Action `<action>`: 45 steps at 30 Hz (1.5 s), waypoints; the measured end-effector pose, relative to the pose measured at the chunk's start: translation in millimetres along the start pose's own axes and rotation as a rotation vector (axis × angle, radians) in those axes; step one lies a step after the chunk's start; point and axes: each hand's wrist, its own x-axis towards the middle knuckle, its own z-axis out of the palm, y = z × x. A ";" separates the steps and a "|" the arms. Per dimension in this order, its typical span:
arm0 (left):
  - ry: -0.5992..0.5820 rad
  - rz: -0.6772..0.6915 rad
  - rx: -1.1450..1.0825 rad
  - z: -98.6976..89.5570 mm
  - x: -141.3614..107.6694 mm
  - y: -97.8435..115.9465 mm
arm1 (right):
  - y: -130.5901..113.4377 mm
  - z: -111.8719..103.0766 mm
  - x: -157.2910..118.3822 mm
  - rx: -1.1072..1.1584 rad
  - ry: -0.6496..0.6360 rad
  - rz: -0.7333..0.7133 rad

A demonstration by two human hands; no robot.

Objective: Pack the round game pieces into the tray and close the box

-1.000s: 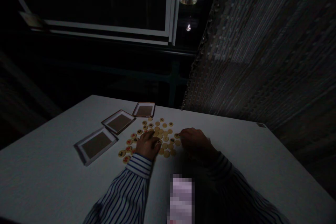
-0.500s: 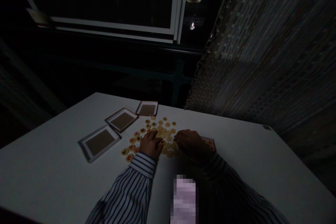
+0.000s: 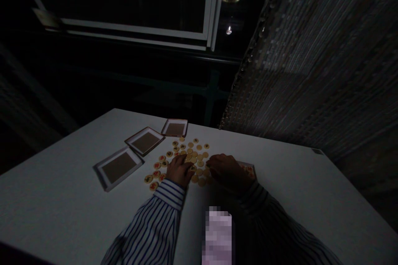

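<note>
Round wooden pieces (image 3: 200, 163) lie spread over the middle of the white table (image 3: 77, 211), some blank side up, others showing red or black characters. My left hand (image 3: 179, 170) rests among them with its fingers apart, the thumb and fingertips touching pieces at its right. At the right edge of the spread is my right hand (image 3: 228, 172), its fingers bent toward the pieces; deep shadow hides what its fingertips hold, if anything. Partly behind that hand sits a box (image 3: 248, 169) with red-marked pieces in it.
Three shallow open trays (image 3: 120, 167), (image 3: 144, 140), (image 3: 174, 127) stand in a slanting row at the back left of the table. A beaded curtain (image 3: 280, 70) hangs behind the right side. A small label (image 3: 317, 151) lies at the far right corner.
</note>
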 end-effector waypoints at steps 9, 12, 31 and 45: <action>0.077 0.054 -0.050 -1.1 1.3 0.6 | -1.3 -3.1 -1.7 -0.006 -0.009 0.009; 0.111 0.094 -0.079 -5.5 2.4 3.4 | 1.2 -1.2 -3.3 0.002 -0.002 0.004; 0.198 0.068 -0.293 -31.8 -1.6 48.1 | 12.0 -4.2 -25.5 0.008 0.082 0.059; 0.179 0.091 -0.356 -32.0 -5.6 88.9 | 22.7 -10.6 -50.7 0.083 0.168 0.120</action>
